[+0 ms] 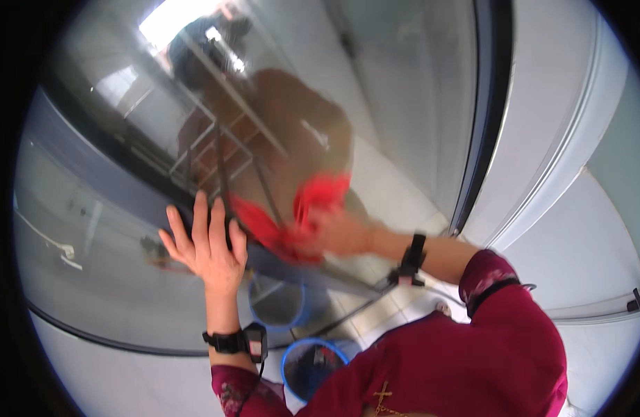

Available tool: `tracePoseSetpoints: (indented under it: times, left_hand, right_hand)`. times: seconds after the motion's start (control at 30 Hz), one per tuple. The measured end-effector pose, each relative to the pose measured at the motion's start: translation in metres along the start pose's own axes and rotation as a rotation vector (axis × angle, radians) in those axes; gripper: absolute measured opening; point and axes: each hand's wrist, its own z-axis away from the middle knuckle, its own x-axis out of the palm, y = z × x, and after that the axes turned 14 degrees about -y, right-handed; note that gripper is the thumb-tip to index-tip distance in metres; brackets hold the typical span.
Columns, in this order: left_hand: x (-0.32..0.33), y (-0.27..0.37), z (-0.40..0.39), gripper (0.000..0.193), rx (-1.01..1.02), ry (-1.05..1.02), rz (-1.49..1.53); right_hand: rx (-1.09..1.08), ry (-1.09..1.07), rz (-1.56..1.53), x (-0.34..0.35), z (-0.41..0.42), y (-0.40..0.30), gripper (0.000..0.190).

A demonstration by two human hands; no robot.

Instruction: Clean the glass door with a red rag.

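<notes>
My right hand (335, 232), blurred by motion, holds a bunched red cloth (320, 200) against a large glass panel (403, 104). Part of the cloth trails to the left along the panel's lower edge. Flat on the dark frame (153, 180) of the panel rests my left hand (210, 245), fingers spread, with nothing in it. The glass shows a reflection of a person and of a bright light. Both my wrists bear black straps with small devices.
Below my hands stands a blue-rimmed bucket (314, 365) with dark contents, its likeness showing in the lower glass (116, 276). Pale floor tiles (369, 313) lie beside it. A dark upright frame (489, 120) and a white panel (549, 78) are on the right.
</notes>
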Motion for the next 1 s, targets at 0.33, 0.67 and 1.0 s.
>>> tracePoseSetpoints:
  times: [0.33,0.67,1.0]
  left_hand:
    - [-0.001,0.002,0.006,0.023,-0.043,-0.048,-0.031]
    - [0.009,0.004,0.005,0.026,-0.081,0.005,-0.052]
    - [0.001,0.015,0.003,0.025,-0.105,-0.041,0.011]
  right_hand:
    - [-0.132,0.326,0.462,-0.143,0.025,0.116,0.031]
    - [0.699,0.775,0.313,-0.159,0.120,0.244,0.050]
    - [0.418,0.446,0.212,-0.151,0.125,0.178,0.039]
